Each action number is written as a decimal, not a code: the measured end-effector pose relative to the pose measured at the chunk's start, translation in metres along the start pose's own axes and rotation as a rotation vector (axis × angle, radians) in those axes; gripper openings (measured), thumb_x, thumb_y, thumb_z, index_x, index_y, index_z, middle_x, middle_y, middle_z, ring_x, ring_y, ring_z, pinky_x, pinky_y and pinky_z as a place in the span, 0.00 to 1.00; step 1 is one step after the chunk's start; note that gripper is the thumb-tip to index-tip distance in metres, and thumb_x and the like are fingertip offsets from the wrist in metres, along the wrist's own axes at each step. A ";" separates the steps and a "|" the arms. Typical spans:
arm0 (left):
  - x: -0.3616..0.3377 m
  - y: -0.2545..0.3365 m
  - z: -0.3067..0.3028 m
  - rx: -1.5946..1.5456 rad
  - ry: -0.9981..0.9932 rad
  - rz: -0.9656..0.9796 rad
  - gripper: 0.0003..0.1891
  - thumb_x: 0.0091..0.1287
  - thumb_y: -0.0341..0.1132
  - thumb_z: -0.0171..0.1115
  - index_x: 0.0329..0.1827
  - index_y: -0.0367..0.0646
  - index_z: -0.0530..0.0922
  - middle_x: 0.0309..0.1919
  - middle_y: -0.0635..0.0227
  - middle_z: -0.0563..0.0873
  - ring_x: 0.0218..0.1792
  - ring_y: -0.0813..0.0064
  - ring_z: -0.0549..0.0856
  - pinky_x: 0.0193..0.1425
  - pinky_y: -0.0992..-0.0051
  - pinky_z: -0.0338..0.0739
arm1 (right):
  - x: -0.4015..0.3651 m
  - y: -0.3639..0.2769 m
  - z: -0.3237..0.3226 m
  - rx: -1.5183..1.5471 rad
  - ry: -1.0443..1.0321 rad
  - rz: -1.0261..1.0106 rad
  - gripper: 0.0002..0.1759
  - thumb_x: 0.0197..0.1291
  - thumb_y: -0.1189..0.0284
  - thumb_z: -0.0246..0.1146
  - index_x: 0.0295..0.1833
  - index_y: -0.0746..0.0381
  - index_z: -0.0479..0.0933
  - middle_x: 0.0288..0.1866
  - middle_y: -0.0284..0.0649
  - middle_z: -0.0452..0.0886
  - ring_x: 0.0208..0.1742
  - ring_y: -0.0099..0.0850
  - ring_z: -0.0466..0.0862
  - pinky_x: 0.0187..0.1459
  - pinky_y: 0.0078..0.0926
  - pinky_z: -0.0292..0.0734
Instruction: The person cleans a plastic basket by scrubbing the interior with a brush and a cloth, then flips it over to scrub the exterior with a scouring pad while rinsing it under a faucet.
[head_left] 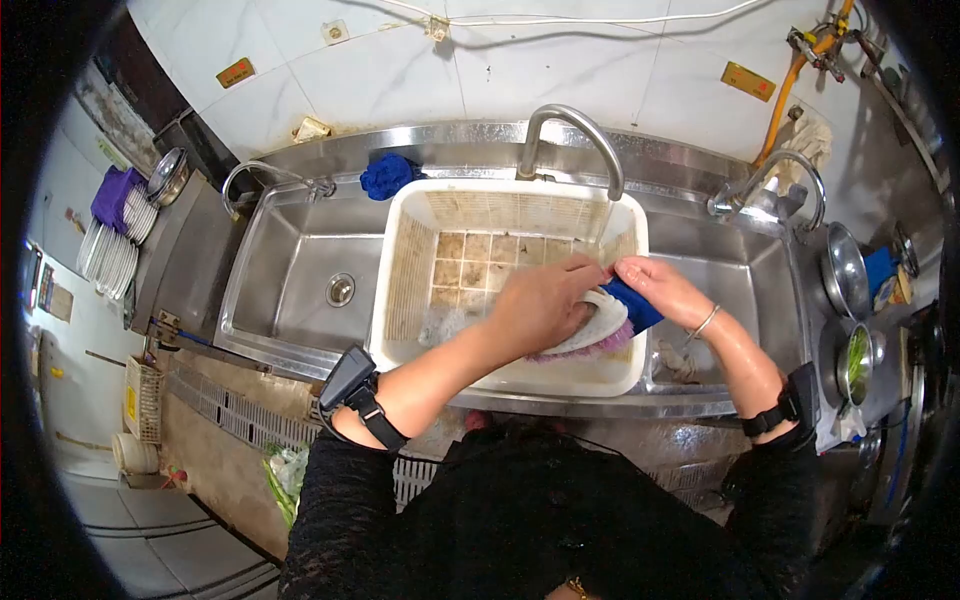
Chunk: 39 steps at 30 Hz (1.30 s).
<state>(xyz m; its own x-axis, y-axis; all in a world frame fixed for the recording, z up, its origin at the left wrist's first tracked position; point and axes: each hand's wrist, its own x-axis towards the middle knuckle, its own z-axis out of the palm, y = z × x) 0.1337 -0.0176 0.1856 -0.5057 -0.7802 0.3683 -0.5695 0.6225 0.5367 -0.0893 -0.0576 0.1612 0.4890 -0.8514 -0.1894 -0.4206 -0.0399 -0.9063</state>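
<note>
Over the right part of a white plastic basket (395, 250), my left hand (540, 300) is closed round the handle of a white scrubbing brush (603, 318). The brush's purple bristles (600, 346) point down toward the basket. Close beside it, my right hand (662, 288) grips a blue cloth (637, 306), thumb and fingers near its upper edge. My two hands nearly meet at the fingertips. The cloth lies against the brush's right end; whether they touch firmly is hidden. Above them bends the middle faucet (570, 115), its spout over the basket.
A left sink basin (300, 265) and a right sink basin (740, 280) flank the basket. Another blue cloth (390, 176) lies on the back ledge. Side faucets stand left (240, 180) and right (790, 165). Stacked plates (108, 258) are far left, metal bowls (846, 270) far right.
</note>
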 end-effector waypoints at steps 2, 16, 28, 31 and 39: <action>0.003 -0.001 -0.003 0.006 0.007 0.047 0.19 0.47 0.28 0.64 0.44 0.48 0.77 0.42 0.66 0.82 0.39 0.59 0.83 0.40 0.65 0.78 | -0.006 0.001 0.006 -0.076 0.048 -0.042 0.23 0.67 0.54 0.51 0.50 0.62 0.77 0.44 0.43 0.80 0.49 0.33 0.78 0.54 0.27 0.70; 0.016 0.008 -0.022 0.140 -0.327 -0.026 0.10 0.50 0.31 0.61 0.37 0.43 0.79 0.33 0.58 0.81 0.39 0.53 0.81 0.41 0.59 0.74 | -0.014 -0.001 0.037 0.060 -0.022 -0.356 0.27 0.57 0.62 0.64 0.58 0.65 0.69 0.51 0.43 0.77 0.53 0.31 0.77 0.57 0.28 0.69; 0.008 -0.011 -0.023 -0.447 -0.279 -0.411 0.07 0.62 0.29 0.57 0.40 0.36 0.77 0.29 0.74 0.81 0.33 0.86 0.77 0.38 0.81 0.72 | -0.021 -0.007 0.077 -0.101 0.434 -0.477 0.26 0.48 0.72 0.63 0.56 0.62 0.69 0.49 0.48 0.77 0.48 0.45 0.78 0.50 0.33 0.74; 0.005 -0.014 -0.023 -0.534 -0.239 -0.469 0.07 0.63 0.30 0.56 0.41 0.37 0.78 0.30 0.75 0.81 0.33 0.86 0.77 0.38 0.82 0.72 | -0.016 0.006 0.076 -0.158 0.474 -0.441 0.22 0.49 0.71 0.62 0.53 0.63 0.72 0.46 0.49 0.79 0.45 0.44 0.80 0.47 0.35 0.75; -0.011 -0.022 -0.042 -0.533 -0.306 -0.527 0.10 0.61 0.31 0.54 0.40 0.36 0.79 0.28 0.74 0.81 0.32 0.85 0.77 0.38 0.80 0.72 | -0.015 0.008 0.058 -0.065 0.123 -0.305 0.16 0.53 0.71 0.60 0.48 0.64 0.75 0.40 0.48 0.81 0.41 0.40 0.82 0.45 0.31 0.76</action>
<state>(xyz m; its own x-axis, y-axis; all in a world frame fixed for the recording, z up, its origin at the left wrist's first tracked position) 0.1787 -0.0247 0.2014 -0.4554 -0.8635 -0.2167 -0.4359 0.0041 0.9000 -0.0561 -0.0148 0.1347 0.5057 -0.8516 0.1378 -0.3188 -0.3329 -0.8874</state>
